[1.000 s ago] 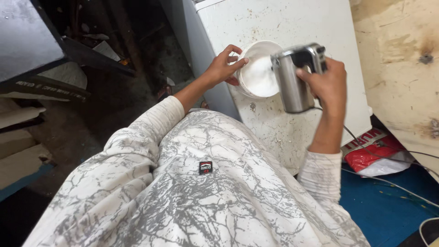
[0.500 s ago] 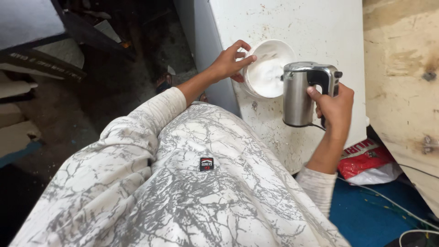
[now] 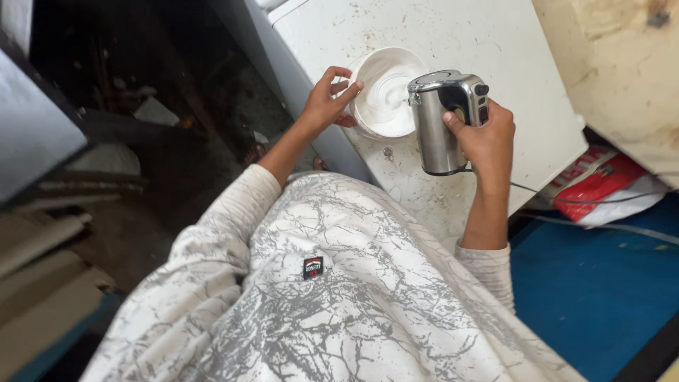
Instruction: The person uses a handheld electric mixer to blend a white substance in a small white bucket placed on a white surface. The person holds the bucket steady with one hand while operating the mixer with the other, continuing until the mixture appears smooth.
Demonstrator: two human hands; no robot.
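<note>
- A white bowl (image 3: pixel 385 92) of pale, whipped-looking cream is seen in the upper middle of the frame, standing on a stained white surface (image 3: pixel 488 42) near its left edge.
- The bowl's near rim is gripped by the left hand (image 3: pixel 327 106): the fingers are curled over the edge, the thumb is set against the outer wall.
- A steel-coloured hand mixer (image 3: pixel 445 120) is held just right of the bowl by the right hand (image 3: pixel 484 138), whose fingers are wrapped tight round the handle; the mixer's front is turned toward the cream, and its beaters cannot be made out.
- A thin cord (image 3: pixel 559 199) is trailed from the mixer toward the right of the frame, past a red and white packet (image 3: pixel 605 182) lying above blue flooring (image 3: pixel 601 283).
- For clean work, the bowl is best kept pinned flat, since it sits close to the surface's edge.
- The mixer would best be held upright with the beaters kept under the cream, so that spatter is avoided.
- The cord is best kept clear of the bowl.
</note>
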